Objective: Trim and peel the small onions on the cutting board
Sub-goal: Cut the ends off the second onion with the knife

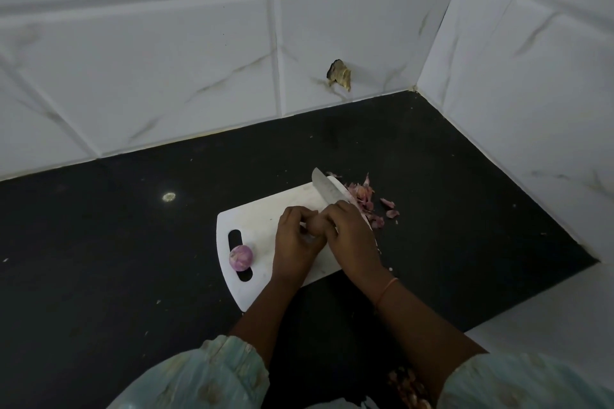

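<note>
We count one peeled onion [241, 258] on the board [262, 219], clear of both hands; right hand [352, 236] grips one knife [327, 191]; left hand [297, 239] curled, contents hidden.

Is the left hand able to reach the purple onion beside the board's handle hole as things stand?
Probably yes. The purple onion lies uncovered on the white cutting board, just left of the left hand, with nothing between them. But that hand seems busy with something small, so it must let go first.

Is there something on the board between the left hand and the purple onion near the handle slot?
Nothing visible. Bare white cutting board lies between the left hand and the onion. The knife, held by the right hand, points away, toward the peels.
</note>
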Demonstrator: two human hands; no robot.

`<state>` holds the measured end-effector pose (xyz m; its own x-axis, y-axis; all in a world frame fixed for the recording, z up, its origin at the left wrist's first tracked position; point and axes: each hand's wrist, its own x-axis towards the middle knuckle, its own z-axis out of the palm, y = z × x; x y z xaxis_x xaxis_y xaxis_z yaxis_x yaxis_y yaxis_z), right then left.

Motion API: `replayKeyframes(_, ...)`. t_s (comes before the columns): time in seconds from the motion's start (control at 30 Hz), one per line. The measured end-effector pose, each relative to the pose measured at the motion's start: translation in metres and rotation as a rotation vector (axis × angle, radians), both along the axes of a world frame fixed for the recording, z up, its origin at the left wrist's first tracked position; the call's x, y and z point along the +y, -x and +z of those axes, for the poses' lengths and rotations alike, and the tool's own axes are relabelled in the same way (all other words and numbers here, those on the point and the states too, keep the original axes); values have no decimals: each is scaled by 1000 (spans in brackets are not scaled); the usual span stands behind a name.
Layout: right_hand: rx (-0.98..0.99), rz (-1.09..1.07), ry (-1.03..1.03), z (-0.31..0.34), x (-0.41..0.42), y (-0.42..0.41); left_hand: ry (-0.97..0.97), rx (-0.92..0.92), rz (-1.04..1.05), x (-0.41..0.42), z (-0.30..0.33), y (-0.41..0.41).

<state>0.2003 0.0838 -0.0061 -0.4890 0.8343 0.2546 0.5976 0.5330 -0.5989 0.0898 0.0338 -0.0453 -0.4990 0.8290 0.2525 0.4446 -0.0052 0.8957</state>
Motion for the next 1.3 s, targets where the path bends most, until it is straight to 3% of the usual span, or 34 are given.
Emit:
replayKeyframes(0.3, 189, -148, 375, 2, 15, 3, -8, -6, 5, -2, 5, 0)
replayKeyframes(0.73, 25, -217, 93, 15, 24, -27, 0, -162, -35, -6, 11, -1)
replayKeyframes(0.87, 22, -215, 34, 17, 19, -32, -10, -71, -63, -7, 13, 0)
replayKeyframes(1.1, -380, -113, 234, 15, 18, -46, 53, -5, -66, -7, 5, 1)
replayKeyframes(1.3, -357, -200, 275, 10, 18, -52, 70, 18, -50, -6, 1, 1)
